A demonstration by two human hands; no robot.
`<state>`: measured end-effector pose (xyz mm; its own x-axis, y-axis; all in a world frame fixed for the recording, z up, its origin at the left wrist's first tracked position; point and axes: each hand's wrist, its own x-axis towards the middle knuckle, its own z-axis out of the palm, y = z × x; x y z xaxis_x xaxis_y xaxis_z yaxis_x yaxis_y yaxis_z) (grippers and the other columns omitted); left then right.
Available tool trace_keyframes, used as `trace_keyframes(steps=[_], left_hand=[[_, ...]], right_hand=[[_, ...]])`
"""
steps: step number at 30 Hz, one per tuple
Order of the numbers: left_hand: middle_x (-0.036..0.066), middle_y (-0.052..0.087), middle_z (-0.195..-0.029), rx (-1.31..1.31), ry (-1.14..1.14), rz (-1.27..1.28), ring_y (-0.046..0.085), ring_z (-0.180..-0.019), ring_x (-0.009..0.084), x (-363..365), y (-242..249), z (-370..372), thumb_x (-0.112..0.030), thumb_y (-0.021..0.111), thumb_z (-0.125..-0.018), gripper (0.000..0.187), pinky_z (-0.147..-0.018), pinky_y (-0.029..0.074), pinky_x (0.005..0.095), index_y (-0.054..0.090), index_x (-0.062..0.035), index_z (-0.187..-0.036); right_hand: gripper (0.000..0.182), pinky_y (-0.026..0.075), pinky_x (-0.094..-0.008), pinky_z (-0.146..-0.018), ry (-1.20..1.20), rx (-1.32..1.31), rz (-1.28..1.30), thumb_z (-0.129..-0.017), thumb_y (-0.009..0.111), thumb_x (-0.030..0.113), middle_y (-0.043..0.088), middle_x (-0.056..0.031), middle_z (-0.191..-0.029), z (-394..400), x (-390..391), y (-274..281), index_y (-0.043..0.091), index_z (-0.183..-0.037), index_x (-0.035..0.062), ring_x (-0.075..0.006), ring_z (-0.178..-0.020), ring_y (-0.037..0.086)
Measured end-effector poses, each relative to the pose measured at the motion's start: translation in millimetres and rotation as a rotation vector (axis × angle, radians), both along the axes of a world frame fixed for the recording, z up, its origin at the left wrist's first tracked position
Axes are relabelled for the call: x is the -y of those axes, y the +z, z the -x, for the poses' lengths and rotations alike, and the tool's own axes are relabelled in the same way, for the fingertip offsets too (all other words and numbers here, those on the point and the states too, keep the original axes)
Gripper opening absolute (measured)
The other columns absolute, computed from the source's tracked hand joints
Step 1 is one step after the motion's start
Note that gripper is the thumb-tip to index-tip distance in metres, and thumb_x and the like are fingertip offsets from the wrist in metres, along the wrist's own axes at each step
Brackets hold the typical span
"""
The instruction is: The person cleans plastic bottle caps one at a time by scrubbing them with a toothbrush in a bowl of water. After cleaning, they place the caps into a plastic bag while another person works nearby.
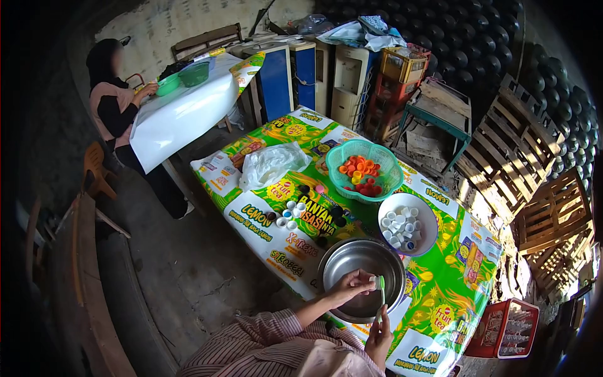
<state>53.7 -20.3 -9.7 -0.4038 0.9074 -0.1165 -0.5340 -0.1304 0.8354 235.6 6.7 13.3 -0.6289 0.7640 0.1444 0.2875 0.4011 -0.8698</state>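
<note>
Over the steel bowl (333, 264), my left hand (353, 286) is closed round a small white cap (372, 279). My right hand (379, 336) grips the handle of a green and white toothbrush (382, 290), its head close to the cap. Beyond the bowl, a white bowl (433, 237) holds many white caps (402, 227). A green basket (336, 164) contains orange, yellow and red caps (359, 169). White caps (292, 213) and dark caps (338, 217) lie loose on the patterned tablecloth, left of the bowls.
A clear plastic bag (273, 164) lies on the table (440, 301). At a white-covered table (182, 119) at back left, another person (116, 103) handles green basins (194, 74). Crates (402, 75), pallets (512, 144) and a red basket (502, 328) stand around the right side.
</note>
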Motion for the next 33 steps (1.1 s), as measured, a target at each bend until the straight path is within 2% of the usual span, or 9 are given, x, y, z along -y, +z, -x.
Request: trace_keyframes(steps=[2,8,14,17,19,21,24,25,33], left_hand=[[0.0,0.06,-0.094,0.014,-0.003,-0.008,0.059,-0.085,0.0084,-1.0,2.5,-1.9,-0.015,0.061,-0.086,0.018,-0.073,0.048,0.0225,0.055,-0.0076,-0.101],[0.001,0.06,-0.092,-0.087,-0.006,-0.01,0.058,-0.084,0.0076,0.3,2.3,-3.5,-0.015,0.06,-0.087,0.017,-0.073,0.047,0.0224,0.054,-0.0074,-0.102],[0.001,0.06,-0.093,-0.063,-0.03,-0.044,0.057,-0.085,0.0072,-1.9,-1.5,-0.5,-0.016,0.059,-0.088,0.02,-0.073,0.047,0.0221,0.054,-0.007,-0.105],[0.001,0.059,-0.098,0.016,-0.035,0.006,0.057,-0.088,0.0081,-0.8,2.3,1.8,-0.016,0.058,-0.088,0.024,-0.076,0.047,0.0226,0.054,-0.0071,-0.11],[0.001,0.058,-0.104,0.121,-0.073,0.008,0.057,-0.092,0.0101,-0.6,0.3,2.2,-0.015,0.056,-0.089,0.028,-0.081,0.047,0.0241,0.053,-0.0072,-0.116],[0.001,0.058,-0.106,0.086,-0.088,-0.035,0.056,-0.094,0.0101,0.6,3.3,5.6,-0.014,0.055,-0.09,0.029,-0.083,0.047,0.0255,0.053,-0.0071,-0.118],[0.004,0.055,-0.116,0.11,-0.047,-0.014,0.054,-0.101,0.0118,2.9,4.8,14.4,-0.014,0.053,-0.091,0.033,-0.086,0.046,0.0278,0.05,-0.006,-0.122],[0.006,0.053,-0.119,0.152,-0.03,-0.045,0.053,-0.103,0.0126,5.1,6.5,17.4,-0.015,0.051,-0.092,0.034,-0.088,0.046,0.0288,0.048,-0.0058,-0.125],[0.007,0.051,-0.123,0.187,-0.135,-0.093,0.053,-0.103,0.0135,7.1,8.3,23.8,-0.017,0.046,-0.094,0.04,-0.093,0.043,0.0309,0.041,-0.0058,-0.132]], right_hand=[[0.05,0.038,-0.0253,-0.049,0.009,-0.027,-0.01,-0.085,0.045,-0.006,0.062,-0.0112,-0.073,0.5,2.9,6.2,0.039,-0.133,0.0049,-0.0081,-0.053,0.044],[0.049,0.042,-0.0258,-0.053,-0.048,-0.026,0.07,-0.084,0.044,-0.008,0.062,-0.0199,-0.107,1.4,5.6,5.6,0.04,-0.132,0.0036,-0.0084,-0.057,0.049],[0.049,0.045,-0.0296,-0.055,0.0,0.046,-0.017,-0.083,0.044,-0.008,0.06,-0.021,-0.11,1.6,-0.1,4.5,0.041,-0.131,0.0032,-0.0155,-0.061,0.058],[0.05,0.046,-0.0313,-0.056,-0.063,0.049,0.042,-0.082,0.044,-0.009,0.059,-0.0219,-0.11,4.4,2.4,22.9,0.042,-0.131,0.0035,-0.0215,-0.062,0.061],[0.05,0.046,-0.0311,-0.056,0.038,-0.015,-0.181,-0.081,0.045,-0.009,0.059,-0.0235,-0.11,2.2,-0.6,5.4,0.043,-0.13,0.0037,-0.025,-0.062,0.062],[0.048,0.049,-0.0349,-0.069,-0.016,0.156,0.019,-0.082,0.044,-0.007,0.057,-0.0268,-0.11,4.1,1.3,23.1,0.044,-0.128,0.0016,-0.0337,-0.084,0.064],[0.045,0.049,-0.035,-0.073,-0.052,0.132,-0.06,-0.083,0.044,-0.006,0.057,-0.0252,-0.11,7.4,-1.2,44.7,0.044,-0.128,0.0008,-0.0369,-0.091,0.062],[0.051,0.045,-0.0398,-0.057,-0.081,0.051,-0.225,-0.084,0.048,-0.003,0.059,-0.0188,-0.079,8.4,-3.8,36.4,0.043,-0.132,0.0125,-0.0333,-0.062,0.058],[0.045,0.045,-0.0398,-0.049,-0.01,0.172,-0.232,-0.086,0.052,0.008,0.054,-0.0099,-0.066,12.3,-2.0,37.3,0.049,-0.128,0.0212,-0.0281,-0.053,0.056]])
